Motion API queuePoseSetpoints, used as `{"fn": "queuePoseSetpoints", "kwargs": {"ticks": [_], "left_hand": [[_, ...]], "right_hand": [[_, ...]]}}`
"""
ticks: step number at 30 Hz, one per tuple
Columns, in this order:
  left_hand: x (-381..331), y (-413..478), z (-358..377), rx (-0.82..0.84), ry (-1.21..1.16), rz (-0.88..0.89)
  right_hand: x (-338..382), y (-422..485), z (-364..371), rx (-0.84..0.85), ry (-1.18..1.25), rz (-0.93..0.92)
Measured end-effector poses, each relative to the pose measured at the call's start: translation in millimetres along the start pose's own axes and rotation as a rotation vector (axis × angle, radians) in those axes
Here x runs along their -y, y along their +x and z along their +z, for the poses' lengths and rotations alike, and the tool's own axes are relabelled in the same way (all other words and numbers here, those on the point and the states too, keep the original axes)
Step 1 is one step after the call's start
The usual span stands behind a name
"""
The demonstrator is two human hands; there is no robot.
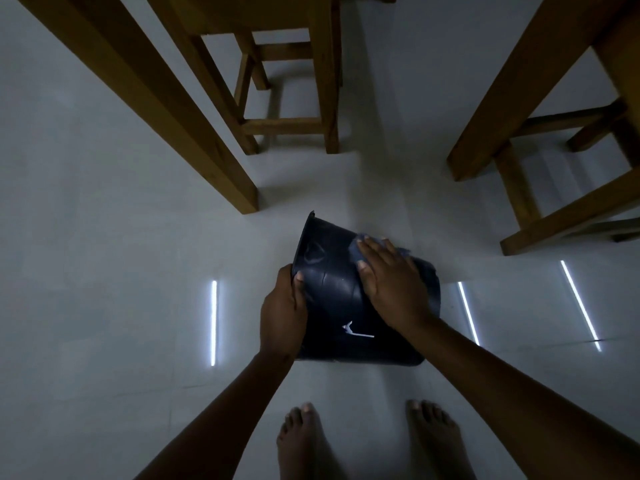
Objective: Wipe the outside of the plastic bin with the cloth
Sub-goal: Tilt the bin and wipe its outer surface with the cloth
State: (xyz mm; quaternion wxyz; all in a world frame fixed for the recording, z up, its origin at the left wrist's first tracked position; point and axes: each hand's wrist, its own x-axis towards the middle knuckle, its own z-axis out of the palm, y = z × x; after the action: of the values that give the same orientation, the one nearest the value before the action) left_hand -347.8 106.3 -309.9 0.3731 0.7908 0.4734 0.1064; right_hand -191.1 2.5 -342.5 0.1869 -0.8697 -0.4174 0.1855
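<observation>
A dark plastic bin [341,306] lies tipped on its side above the pale floor, its rim toward the upper left and its base toward me. My left hand [282,313] grips the bin's left wall near the rim, thumb on the outside. My right hand [389,275] lies flat on the bin's upper right side, pressing a blue cloth [356,249] against it. Only the cloth's edges show past my fingers. A pale mark shows on the bin's near side.
A thick wooden table leg [207,161] stands just beyond the bin to the upper left. A wooden stool [287,98] stands behind it, and another wooden frame [540,188] stands at the right. My bare feet [367,441] are on the glossy floor below the bin.
</observation>
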Motion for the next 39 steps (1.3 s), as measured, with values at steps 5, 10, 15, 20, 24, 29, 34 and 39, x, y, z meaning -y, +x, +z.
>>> {"fn": "queuePoseSetpoints", "kwargs": {"ticks": [5, 10, 15, 20, 24, 29, 34, 39], "left_hand": [[-4, 6, 1, -0.005, 0.005, -0.033], [1, 4, 4, -0.018, 0.01, -0.013], [-4, 6, 1, 0.001, 0.007, -0.02], [2, -3, 1, -0.016, 0.029, -0.013], [-2, 2, 1, 0.003, 0.019, -0.011], [-1, -2, -1, 0.007, 0.017, -0.02], [8, -5, 3, -0.029, 0.039, -0.008], [3, -3, 0, -0.005, 0.022, -0.004]], "right_hand": [[-16, -20, -2, -0.091, -0.023, 0.15], [28, -22, 5, -0.039, -0.053, -0.126], [-11, 16, -4, -0.027, 0.04, 0.127], [17, -38, 7, -0.022, -0.04, -0.045], [8, 13, 4, 0.009, -0.012, -0.05], [-1, -4, 2, -0.066, 0.011, 0.177], [31, -25, 12, -0.017, -0.092, -0.121], [9, 30, 2, 0.03, -0.094, 0.105]]}}
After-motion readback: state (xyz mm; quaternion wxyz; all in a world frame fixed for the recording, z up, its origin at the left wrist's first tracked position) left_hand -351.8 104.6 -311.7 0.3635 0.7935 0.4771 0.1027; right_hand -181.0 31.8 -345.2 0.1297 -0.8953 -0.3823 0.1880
